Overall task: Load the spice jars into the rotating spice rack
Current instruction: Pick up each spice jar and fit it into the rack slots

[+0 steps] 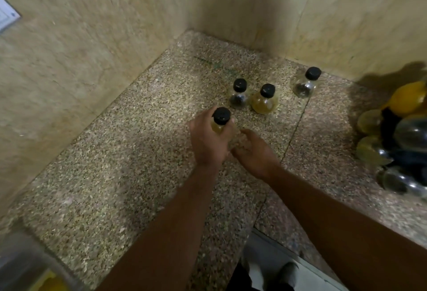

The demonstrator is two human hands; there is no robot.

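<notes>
Spice jar (220,121) in left hand (209,138)

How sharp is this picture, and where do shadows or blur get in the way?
Head view: dim, warm light; the left hand gripping a jar is fairly sharp; the spice rack at the right edge is smeared and bent by the wide lens; a dark shadow fills the wall corner.
</notes>
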